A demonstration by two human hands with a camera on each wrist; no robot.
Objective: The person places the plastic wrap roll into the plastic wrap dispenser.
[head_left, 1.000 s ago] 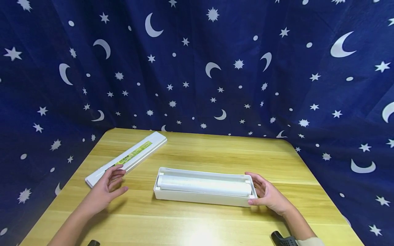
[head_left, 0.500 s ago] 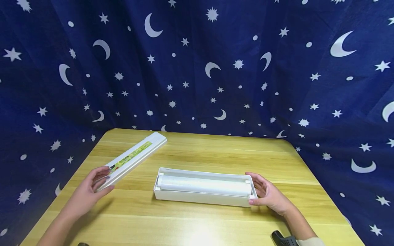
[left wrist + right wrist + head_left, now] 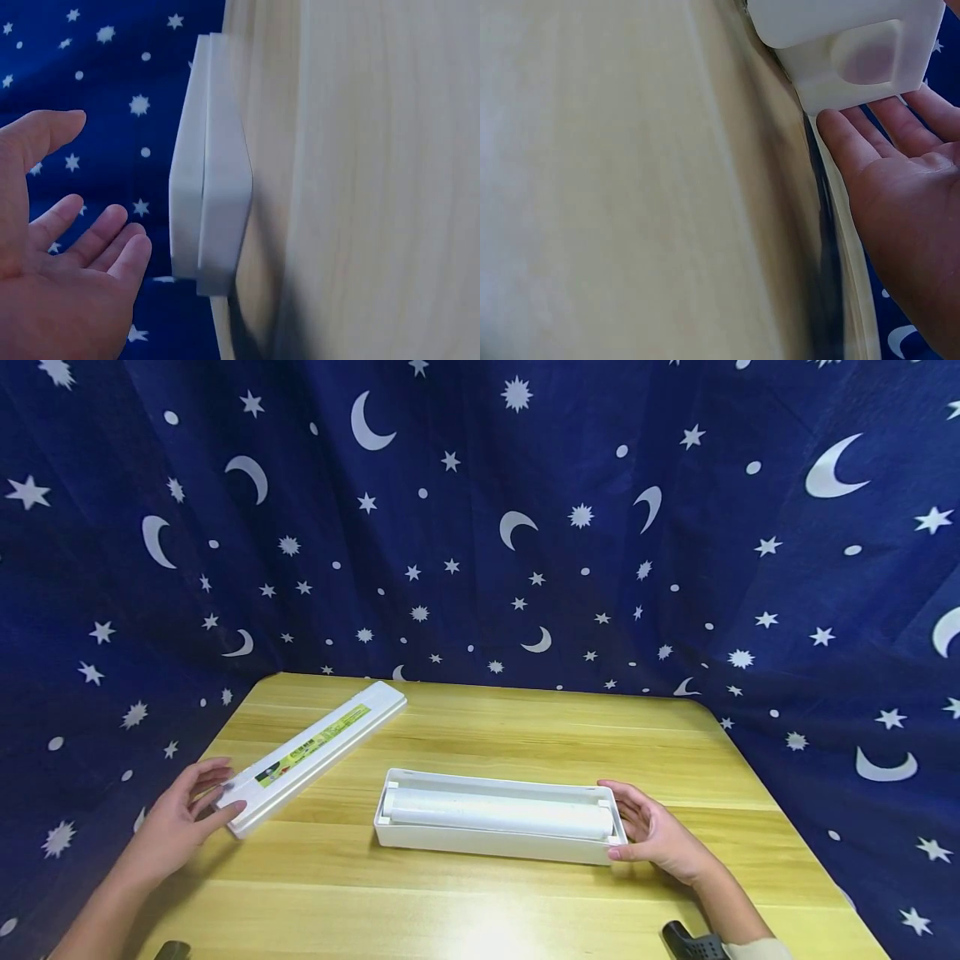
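Observation:
A long white box lies on the wooden table with a white roll inside it; it looks like a cling film dispenser. My right hand holds its right end, thumb at the front corner and fingers at the back corner. The right wrist view shows fingertips against the box's end wall. Further left lies a slim white lid with a green-yellow label. My left hand hovers at its near end, fingers spread. In the left wrist view these fingers stand apart from the lid.
The wooden table reaches back to a dark blue curtain printed with moons and stars. Part of a dark wrist device shows under the right wrist, another near the left forearm.
My left hand has moved left along the lid to its near end. The lid's near end has shifted slightly toward me. My right hand and the box stay where they were.

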